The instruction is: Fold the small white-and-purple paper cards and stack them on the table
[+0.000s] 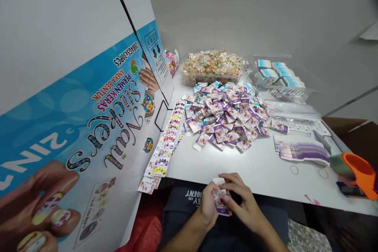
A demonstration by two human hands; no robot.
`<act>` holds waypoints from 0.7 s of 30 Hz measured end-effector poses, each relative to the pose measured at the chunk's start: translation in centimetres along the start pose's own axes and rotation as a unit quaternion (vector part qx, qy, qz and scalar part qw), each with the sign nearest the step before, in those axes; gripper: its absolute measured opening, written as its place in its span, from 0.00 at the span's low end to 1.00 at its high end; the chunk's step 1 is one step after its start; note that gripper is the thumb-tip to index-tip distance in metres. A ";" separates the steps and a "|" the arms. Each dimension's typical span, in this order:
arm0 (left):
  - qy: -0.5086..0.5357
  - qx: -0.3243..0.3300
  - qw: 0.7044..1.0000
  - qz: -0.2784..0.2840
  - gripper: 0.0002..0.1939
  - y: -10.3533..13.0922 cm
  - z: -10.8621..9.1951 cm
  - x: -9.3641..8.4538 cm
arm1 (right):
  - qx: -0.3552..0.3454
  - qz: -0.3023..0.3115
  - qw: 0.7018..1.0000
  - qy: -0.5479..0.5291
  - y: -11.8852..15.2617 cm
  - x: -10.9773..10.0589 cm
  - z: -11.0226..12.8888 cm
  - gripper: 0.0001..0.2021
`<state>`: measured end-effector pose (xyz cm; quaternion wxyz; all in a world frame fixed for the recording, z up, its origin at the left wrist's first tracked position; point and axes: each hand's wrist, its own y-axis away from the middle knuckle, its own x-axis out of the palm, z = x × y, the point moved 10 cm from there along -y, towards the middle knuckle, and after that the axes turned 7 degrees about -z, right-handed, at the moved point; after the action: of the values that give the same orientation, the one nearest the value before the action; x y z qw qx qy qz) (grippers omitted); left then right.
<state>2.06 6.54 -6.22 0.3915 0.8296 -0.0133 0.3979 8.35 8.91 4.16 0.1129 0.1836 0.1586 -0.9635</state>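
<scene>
Between my hands, just off the table's front edge, is a small purple and white box (221,201) with its white top flap raised. My left hand (208,207) is wrapped round its left side. The fingers of my right hand (239,199) press on the box's right side and near its flap. Beyond them a large heap of similar small boxes (227,116) covers the middle of the table. Strips of nail stickers (165,145) lie in a stack to the left of the heap.
A big printed carton (118,86) stands at the left. Clear tubs of wrapped candies (211,65) and of blue-white cards (280,75) sit at the back. On the right are flat purple box blanks (301,150), rubber bands (294,170) and an orange tape dispenser (358,171).
</scene>
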 end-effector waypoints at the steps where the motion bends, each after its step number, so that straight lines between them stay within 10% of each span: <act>1: -0.001 -0.009 1.000 -0.005 0.16 0.0 0.2 -0.2 | 0.017 0.013 1.000 -0.013 0.0 0.2 0.0 0.10; 6: -0.040 0.003 0.999 0.002 0.23 0.3 0.2 0.3 | 0.073 -0.035 0.996 -0.025 0.4 -0.4 -1.0 0.10; 14: -0.240 0.202 0.949 -0.040 0.27 1.3 -3.3 1.7 | 0.171 -0.306 0.936 -0.033 3.5 -5.3 -5.5 0.17; 21: -0.290 0.251 0.924 -0.017 0.25 2.1 -4.4 2.9 | -0.019 -0.222 0.974 0.049 2.0 -4.5 -1.5 0.10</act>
<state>0.49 8.87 -1.29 0.1565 0.9798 -0.0118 0.1238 13.44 8.29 4.11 -0.1085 0.1887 0.2189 -0.9511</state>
